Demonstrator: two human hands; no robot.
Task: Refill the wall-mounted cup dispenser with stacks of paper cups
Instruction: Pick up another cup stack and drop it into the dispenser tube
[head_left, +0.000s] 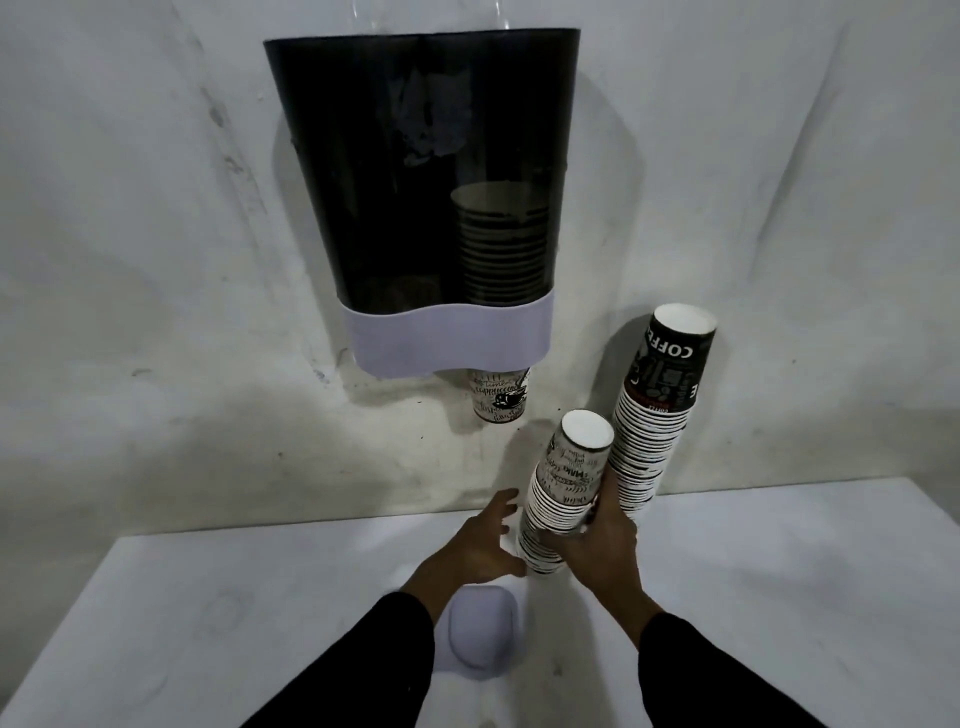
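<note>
The cup dispenser (415, 171) hangs on the wall, dark smoked plastic above a pale band. Its right tube holds a short stack of cups (501, 244), and one white printed cup (500, 395) pokes out below. The left tube looks empty. On the white table a stack of white printed cups (563, 483) stands upside down and tilted. My right hand (597, 540) is shut around its lower part. My left hand (480, 540) is open with fingers spread, just left of the stack's base. A taller stack of black coffee cups (657, 410) leans against the wall behind.
A pale lid-like cover (480, 631) lies on the white table (208, 623) between my forearms. The table's far edge meets the grey wall (130, 260). The dispenser's top is open, and a clear part shows above it at the frame's top edge.
</note>
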